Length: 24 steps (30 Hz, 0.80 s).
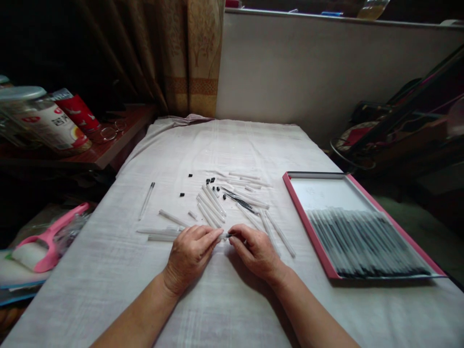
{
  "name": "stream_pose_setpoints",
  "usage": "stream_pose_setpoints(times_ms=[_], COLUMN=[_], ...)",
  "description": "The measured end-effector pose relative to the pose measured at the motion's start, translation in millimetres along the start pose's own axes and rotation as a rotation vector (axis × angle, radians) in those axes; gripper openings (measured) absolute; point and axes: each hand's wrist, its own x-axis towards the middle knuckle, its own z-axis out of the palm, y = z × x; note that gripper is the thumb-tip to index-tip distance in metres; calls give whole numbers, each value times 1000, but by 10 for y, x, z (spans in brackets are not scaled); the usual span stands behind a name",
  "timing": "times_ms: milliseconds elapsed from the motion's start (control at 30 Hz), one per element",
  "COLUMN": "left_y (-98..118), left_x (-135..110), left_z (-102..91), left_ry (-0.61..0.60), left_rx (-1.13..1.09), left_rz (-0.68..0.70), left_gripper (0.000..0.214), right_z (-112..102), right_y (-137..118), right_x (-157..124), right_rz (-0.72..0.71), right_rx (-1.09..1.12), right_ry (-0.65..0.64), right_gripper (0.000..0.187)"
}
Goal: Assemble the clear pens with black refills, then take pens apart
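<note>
Your left hand [192, 249] and right hand [255, 249] meet near the middle of the cloth-covered tabletop [246, 145]. Your left grip pinches a clear pen part [224, 236] between the two hands, and your right grip pinches its dark end. Some of your fingers are hidden, so you can't see every bit of the hold. Just past your hands lies a loose heap of clear tubes [209, 210], with thin black sticks [241, 203] next to them on the right. Small black bits [181, 195] are dotted around the heap. One tube with a black end [147, 200] lies off to the left, away from the rest. On your right sits a pink box [306, 223], and a row of pens [366, 241] lies side by side in the part nearest you. Over on your far left is a big jar [54, 123] with a label.
</note>
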Motion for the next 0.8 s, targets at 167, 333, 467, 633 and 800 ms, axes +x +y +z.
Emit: stream_pose_setpoints(times_ms=[167,333,467,633,800], left_y=[-11,-4,12,74,97], left_x=[-9,14,30,59,67], left_z=[9,6,15,-52,-99], left_ry=[47,120,140,200,236], left_rx=[-11,-21,-24,15,-170], left_rz=[10,58,66,24,-185], left_gripper=[22,18,17,22,12], right_z=[33,77,109,127,105], right_y=[-29,-37,-46,-51,-34], right_x=[5,10,14,35,37], right_rz=[48,104,148,224,242], right_rx=[34,45,127,250,296], right_ry=[3,6,8,108,360], right_gripper=[19,37,42,48,47])
